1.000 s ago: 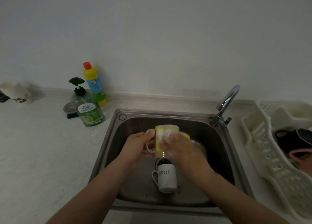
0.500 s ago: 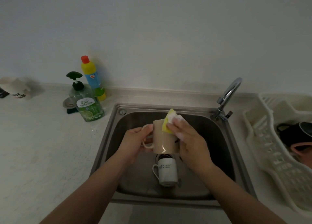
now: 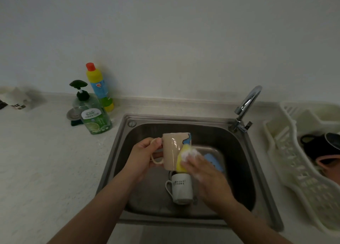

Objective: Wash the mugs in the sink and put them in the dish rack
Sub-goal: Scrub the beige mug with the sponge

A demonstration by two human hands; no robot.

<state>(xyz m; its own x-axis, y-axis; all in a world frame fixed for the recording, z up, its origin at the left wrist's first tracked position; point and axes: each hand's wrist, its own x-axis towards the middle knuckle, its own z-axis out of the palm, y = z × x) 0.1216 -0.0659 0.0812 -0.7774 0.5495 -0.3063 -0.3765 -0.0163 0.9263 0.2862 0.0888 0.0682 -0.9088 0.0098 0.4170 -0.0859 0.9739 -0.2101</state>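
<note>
Over the steel sink [image 3: 121,146] my left hand [image 3: 143,157] grips the handle of a beige mug [image 3: 172,150] with a blue patch, holding it upright. My right hand [image 3: 200,168] presses a soapy yellow sponge [image 3: 181,159] against the mug's right side. Below them a white mug [image 3: 182,188] with dark lettering lies in the sink basin, handle to the left. A blue object [image 3: 213,161] lies in the sink behind my right hand. At the right stands the cream dish rack [image 3: 287,162], holding a black mug [image 3: 318,146] and a pink mug [image 3: 329,162].
A green dish soap pump bottle [image 3: 93,117] and a yellow-and-blue bottle with a red cap [image 3: 99,89] stand left of the sink. The chrome faucet [image 3: 246,105] rises at the sink's back right corner. A sink strainer [image 3: 73,114] lies behind the soap bottle.
My right hand slid the sponge from the mug's top rim down its right side. The left hand kept its hold on the handle.
</note>
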